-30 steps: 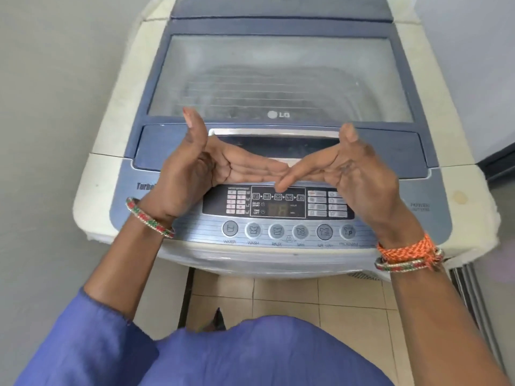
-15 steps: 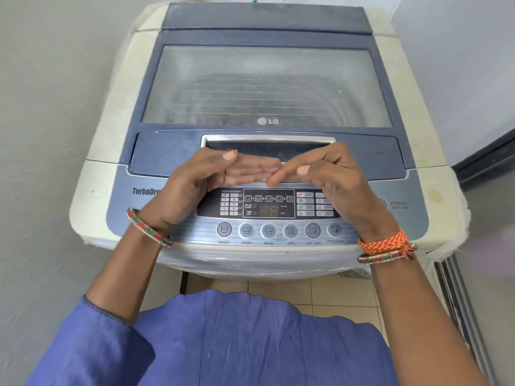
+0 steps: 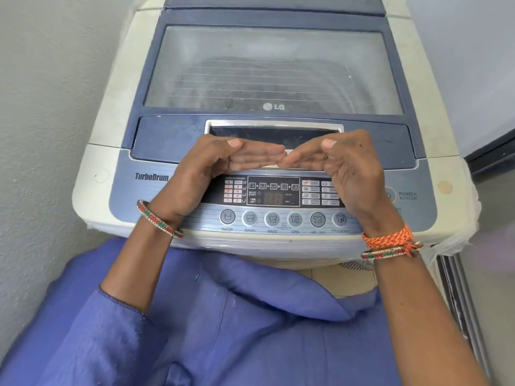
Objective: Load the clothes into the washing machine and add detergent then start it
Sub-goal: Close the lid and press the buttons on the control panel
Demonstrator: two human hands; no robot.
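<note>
Top-loading washing machine point(image 3: 117, 112), cream plastic body with a blue-grey top deck, standing in a narrow gap: a grey textured wall point(image 3: 50, 107) just beside its left flank, a pale wall point(image 3: 468, 65) close along its right. Open room remains only at the front, where the person stands against the machine's front edge in a blue-violet fabric garment point(image 3: 223, 330).

Frosted glass lid point(image 3: 273, 68), closed; "LG" printed at its near edge. Chrome-rimmed handle recess point(image 3: 273, 129) below it.

Control panel point(image 3: 278, 218): "TurboDrum" at left, "POWER AUTO OFF" at right; round buttons marked WATER, WASH, RINSE, SPIN, AIR DRY, PROGRAM; "DELAY START" and "TIME LEFT" beside an unlit digit display.

Left hand point(image 3: 211, 168) and right hand point(image 3: 345, 168): both above the panel's rear edge, just before the recess, palms turned up, fingers straight and together, fingertips meeting at centre. Neither holds anything. Beaded bangle point(image 3: 158, 220) on the left wrist; orange braided thread point(image 3: 387, 238) and a bangle on the right.
</note>
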